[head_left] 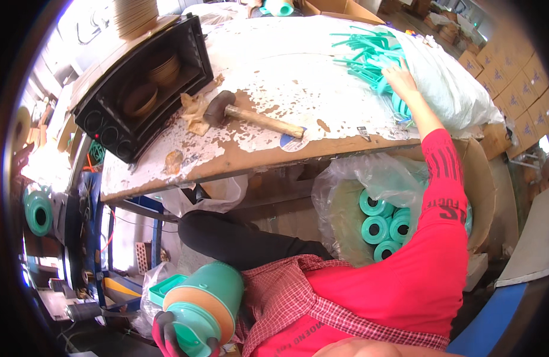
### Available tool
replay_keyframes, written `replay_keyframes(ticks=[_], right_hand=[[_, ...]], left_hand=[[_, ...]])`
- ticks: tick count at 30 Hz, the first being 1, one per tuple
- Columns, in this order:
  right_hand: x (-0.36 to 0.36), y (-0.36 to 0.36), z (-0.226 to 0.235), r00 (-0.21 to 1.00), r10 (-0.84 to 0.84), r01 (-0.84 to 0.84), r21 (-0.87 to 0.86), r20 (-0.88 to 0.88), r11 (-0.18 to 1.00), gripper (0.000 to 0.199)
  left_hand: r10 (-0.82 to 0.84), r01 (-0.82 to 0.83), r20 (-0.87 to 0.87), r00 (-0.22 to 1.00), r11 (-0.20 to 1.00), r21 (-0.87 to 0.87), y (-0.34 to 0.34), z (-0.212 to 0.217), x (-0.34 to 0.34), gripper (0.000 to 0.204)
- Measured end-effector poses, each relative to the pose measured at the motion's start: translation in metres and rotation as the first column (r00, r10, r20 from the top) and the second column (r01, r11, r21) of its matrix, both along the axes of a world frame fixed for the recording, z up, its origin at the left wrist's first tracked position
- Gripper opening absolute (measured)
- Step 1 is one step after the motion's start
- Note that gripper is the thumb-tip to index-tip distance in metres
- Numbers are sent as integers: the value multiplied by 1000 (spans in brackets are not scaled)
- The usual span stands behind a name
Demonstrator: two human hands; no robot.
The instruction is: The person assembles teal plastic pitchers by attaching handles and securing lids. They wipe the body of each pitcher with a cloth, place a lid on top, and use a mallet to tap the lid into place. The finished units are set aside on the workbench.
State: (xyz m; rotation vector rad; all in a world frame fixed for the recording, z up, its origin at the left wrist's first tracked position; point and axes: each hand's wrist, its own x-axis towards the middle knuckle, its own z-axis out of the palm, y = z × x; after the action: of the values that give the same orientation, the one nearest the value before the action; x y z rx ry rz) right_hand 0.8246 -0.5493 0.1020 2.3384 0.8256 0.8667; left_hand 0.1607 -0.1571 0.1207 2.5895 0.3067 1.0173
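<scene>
My left hand (165, 335), in a pink and black glove, grips a green plastic jug (216, 287) by its wide mouth end. A tan band (198, 302) circles the jug below the mouth, and a squared green handle sticks out at its side. The jug lies tilted by my lap. My bare right hand (397, 78) reaches across the table onto a pile of green plastic strips (366, 55). Its fingers are stretched out and apart on the strips; their tips are partly lost among the pieces. A white sack (450, 83) lies beside that hand.
A black oven (146, 89) with tan rings inside stands at the table's left, more rings (135, 18) stacked on top. A wooden-handled mallet (251, 116) lies on the worn table (274, 71). Below, a plastic-lined carton (340, 217) holds several green jugs. Cartons (515, 89) are stacked far right.
</scene>
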Motion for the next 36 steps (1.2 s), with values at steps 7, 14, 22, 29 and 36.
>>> replay_keyframes(ticks=[7,14,22,29,36], right_hand=[[21,13,-5,964,59,-87,-100,-259,991,15],[18,25,11,889,422,-446,121,181,887,9],[-153,288,62,-611,771,488,681,-179,545,22],[-433,379,-46,-824,565,558,225,39,798,48],[-446,335,-75,-833,513,542,124,205,831,37]], left_hand=[[-82,104,-126,989,978,180,-30,-7,-18,71],[-188,335,287,939,682,-651,-4,-50,-68,105],[55,381,475,878,520,-764,52,-77,-56,64],[265,315,314,912,38,-948,8,-49,-11,66],[531,255,220,819,7,-967,-11,-55,-32,47]])
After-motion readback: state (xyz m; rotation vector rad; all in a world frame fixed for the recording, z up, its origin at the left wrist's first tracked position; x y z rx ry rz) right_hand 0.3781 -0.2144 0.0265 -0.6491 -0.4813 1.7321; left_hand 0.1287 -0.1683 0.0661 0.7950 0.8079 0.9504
